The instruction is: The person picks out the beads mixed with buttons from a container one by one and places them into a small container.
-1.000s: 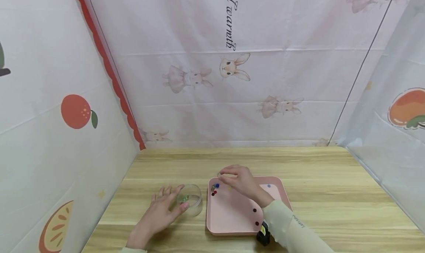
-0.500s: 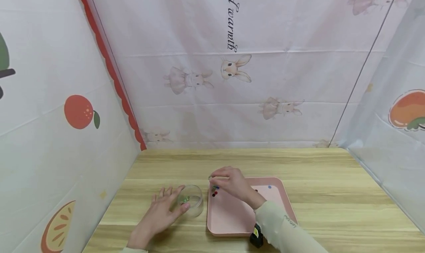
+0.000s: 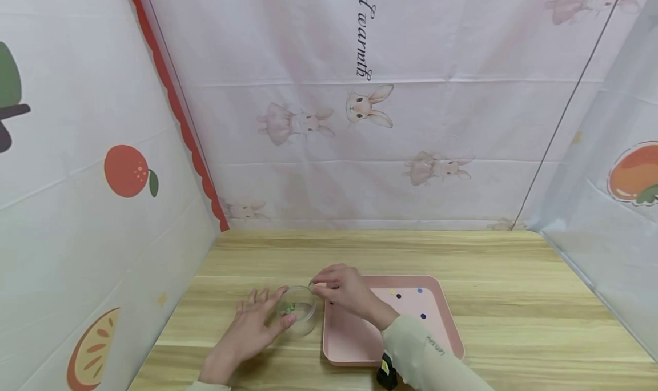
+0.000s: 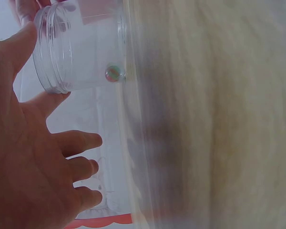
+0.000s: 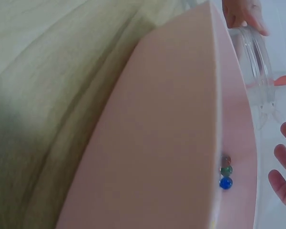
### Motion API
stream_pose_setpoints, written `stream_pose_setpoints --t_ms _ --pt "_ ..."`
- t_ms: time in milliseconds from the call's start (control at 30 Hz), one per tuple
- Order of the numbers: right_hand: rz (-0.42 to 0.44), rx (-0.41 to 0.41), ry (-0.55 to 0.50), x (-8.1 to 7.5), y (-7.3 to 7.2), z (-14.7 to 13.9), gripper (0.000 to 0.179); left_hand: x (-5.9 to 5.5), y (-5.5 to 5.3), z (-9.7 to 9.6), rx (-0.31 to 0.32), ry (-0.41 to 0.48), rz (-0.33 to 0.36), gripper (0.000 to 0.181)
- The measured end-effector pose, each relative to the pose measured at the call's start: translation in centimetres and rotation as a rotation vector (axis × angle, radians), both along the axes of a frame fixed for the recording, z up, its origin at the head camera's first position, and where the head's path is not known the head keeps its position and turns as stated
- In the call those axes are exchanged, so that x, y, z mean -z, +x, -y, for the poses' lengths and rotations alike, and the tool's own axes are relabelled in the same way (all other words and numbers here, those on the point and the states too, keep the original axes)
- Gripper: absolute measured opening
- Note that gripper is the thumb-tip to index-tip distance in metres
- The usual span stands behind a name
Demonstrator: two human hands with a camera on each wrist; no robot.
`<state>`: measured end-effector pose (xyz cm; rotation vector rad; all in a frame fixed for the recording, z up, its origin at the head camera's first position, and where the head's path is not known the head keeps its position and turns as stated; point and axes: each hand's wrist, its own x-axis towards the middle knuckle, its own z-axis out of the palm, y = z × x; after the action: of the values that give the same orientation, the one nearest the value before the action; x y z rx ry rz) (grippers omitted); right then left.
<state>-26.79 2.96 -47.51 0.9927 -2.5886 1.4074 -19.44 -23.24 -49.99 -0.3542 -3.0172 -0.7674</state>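
Wood-grain table [image 3: 267,265] meets printed cloth [image 3: 319,197]; left of the clear jar [image 3: 303,323], the left hand [image 3: 249,328] holds its rim between thumb and forefinger, other fingers spread. The jar is judged light, stiff and slippery, best held by the rim. At the jar's right edge, the right hand [image 3: 341,288] pinches a small glassy bead [image 3: 311,285], fingertips almost together, judged hard and liable to slip; right of the jar lies the pink tray [image 3: 354,345].

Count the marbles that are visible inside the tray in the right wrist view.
3: reddish marble, green marble, blue marble, in a row inside the tray, whose near wall may hide more.
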Motion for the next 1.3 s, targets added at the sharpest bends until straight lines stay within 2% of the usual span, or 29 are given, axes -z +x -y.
stream_pose_setpoints --t_ms 133,300,467,1033,1300 --pt "-0.021 -0.008 0.033 0.1 0.2 0.5 0.024 0.0 0.0 0.0 0.002 -0.001 -0.002 0.072" --pt "0.005 -0.014 0.066 0.3 0.4 0.9 0.027 0.0 0.0 -0.1 0.001 -0.006 -0.007 0.071" --pt "0.022 -0.016 0.067 0.6 0.5 1.4 0.028 0.0 0.0 -0.1 0.006 -0.005 -0.004 0.07" --pt "-0.012 -0.046 0.096 1.2 1.2 2.2 0.025 -0.2 0.2 -0.3 0.011 0.006 0.007 0.07" --pt "-0.032 0.018 0.098 0.4 0.5 0.7 0.028 -0.1 0.1 -0.1 -0.004 -0.006 -0.003 0.071"
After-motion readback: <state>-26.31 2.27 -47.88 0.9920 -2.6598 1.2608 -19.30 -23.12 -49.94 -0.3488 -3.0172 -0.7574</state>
